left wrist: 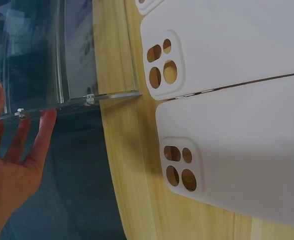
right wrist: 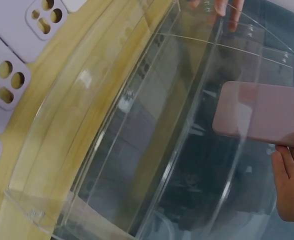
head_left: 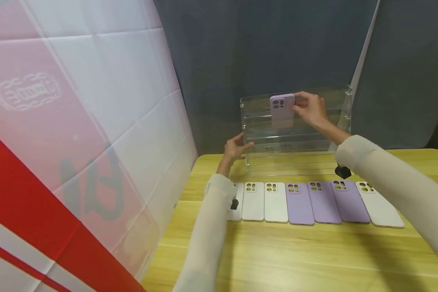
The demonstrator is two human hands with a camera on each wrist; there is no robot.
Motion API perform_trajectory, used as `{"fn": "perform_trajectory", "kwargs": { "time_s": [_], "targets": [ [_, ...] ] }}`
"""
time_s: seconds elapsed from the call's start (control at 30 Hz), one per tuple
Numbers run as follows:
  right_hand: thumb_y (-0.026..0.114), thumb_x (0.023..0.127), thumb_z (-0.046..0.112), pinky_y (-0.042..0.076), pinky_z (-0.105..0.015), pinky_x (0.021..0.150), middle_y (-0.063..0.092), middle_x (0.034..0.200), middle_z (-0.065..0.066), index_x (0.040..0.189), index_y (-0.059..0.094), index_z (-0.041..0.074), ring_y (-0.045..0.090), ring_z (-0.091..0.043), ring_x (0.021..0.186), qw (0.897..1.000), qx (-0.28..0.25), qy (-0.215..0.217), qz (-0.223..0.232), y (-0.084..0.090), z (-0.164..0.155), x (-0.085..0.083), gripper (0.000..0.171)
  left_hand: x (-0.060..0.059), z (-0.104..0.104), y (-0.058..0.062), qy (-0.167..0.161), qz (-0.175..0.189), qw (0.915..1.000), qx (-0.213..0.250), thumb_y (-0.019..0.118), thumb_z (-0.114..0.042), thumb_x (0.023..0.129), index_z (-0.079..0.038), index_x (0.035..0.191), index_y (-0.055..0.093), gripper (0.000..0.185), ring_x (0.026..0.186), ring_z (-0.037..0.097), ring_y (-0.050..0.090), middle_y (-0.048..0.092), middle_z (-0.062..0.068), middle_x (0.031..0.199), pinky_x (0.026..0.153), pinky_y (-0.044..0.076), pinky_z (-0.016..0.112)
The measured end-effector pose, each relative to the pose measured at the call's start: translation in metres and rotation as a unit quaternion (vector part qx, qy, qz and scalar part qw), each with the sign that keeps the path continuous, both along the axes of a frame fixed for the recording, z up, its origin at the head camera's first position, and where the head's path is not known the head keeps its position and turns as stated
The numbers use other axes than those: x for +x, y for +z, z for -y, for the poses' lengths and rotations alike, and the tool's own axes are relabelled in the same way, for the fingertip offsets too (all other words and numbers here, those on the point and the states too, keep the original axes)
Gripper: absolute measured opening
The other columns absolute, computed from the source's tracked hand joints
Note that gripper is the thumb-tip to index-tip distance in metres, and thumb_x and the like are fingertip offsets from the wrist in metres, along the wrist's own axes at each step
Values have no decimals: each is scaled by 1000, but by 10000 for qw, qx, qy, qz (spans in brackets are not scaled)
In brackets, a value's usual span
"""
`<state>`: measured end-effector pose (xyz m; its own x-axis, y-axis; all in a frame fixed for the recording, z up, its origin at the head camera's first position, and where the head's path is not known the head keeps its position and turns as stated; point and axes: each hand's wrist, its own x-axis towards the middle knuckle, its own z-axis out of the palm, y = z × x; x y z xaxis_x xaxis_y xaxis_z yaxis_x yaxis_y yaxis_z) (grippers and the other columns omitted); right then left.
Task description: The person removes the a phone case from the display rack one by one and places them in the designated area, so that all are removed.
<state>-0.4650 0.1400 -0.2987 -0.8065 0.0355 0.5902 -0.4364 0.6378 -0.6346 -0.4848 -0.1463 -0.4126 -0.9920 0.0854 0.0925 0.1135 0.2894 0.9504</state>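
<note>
A clear acrylic display rack point(head_left: 295, 142) with several tiers stands on the table. My right hand point(head_left: 312, 109) pinches a light purple phone case point(head_left: 282, 103) by its right edge, thumb in front. The case is upright at the rack's upper tiers, camera cutouts at top left, its lower part seen through the clear plastic. In the right wrist view the phone case point(right wrist: 259, 110) looks pinkish. My left hand point(head_left: 235, 149) grips the rack's left side edge; in the left wrist view the left hand point(left wrist: 17, 165) has its fingertips at that edge.
A row of phone cases lies flat in front of the rack: white cases point(head_left: 253, 202) at left, purple cases point(head_left: 300, 205) in the middle, and one white case point(head_left: 381, 207) at right, partly behind my right sleeve. A printed cloth wall point(head_left: 131, 81) borders the wooden table point(head_left: 277, 259) at left.
</note>
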Motion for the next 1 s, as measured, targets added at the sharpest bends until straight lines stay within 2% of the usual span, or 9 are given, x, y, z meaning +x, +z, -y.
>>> {"fn": "perform_trajectory", "kwargs": {
  "time_s": [0.17, 0.43, 0.63, 0.87, 1.0],
  "targets": [
    [77, 92, 0, 56, -54, 103, 72, 113, -25, 127, 70, -2, 72, -42, 106, 9999, -10, 24, -113, 8, -5, 3, 35, -4, 7, -3, 17, -23, 10000, -10, 83, -24, 91, -18, 157, 47, 76, 123, 41, 64, 39, 23, 162, 87, 66, 49],
    [77, 93, 2, 60, -53, 97, 73, 115, -23, 127, 71, 0, 72, -40, 107, 9998, 10, -117, -161, 18, -13, 7, 35, -8, 19, -4, 45, 10, 10000, -29, 81, -25, 93, -21, 158, 47, 74, 122, 41, 65, 41, 21, 161, 85, 67, 51],
    [76, 94, 3, 65, -35, 89, 72, 119, -22, 130, 70, 1, 72, -38, 109, 9999, -49, -74, -127, 26, -19, 12, 37, -11, 28, -6, 97, 30, 9999, -79, 80, -24, 94, -21, 158, 46, 73, 122, 45, 64, 39, 20, 162, 84, 67, 50],
    [76, 95, 6, 63, -44, 95, 71, 123, -22, 135, 68, 4, 70, -39, 112, 9999, -98, -72, -43, 36, -29, 22, 41, -13, 32, -6, 199, 19, 9997, -161, 81, -26, 93, -22, 157, 48, 72, 120, 42, 66, 41, 23, 160, 81, 68, 46],
    [77, 96, 11, 65, -34, 91, 71, 123, -21, 137, 67, 7, 70, -38, 113, 9999, 48, -100, 52, 36, -38, 28, 42, -15, 34, -5, 222, -25, 9996, -179, 81, -26, 93, -23, 157, 49, 71, 121, 43, 65, 43, 23, 159, 78, 69, 44]
  ]
}}
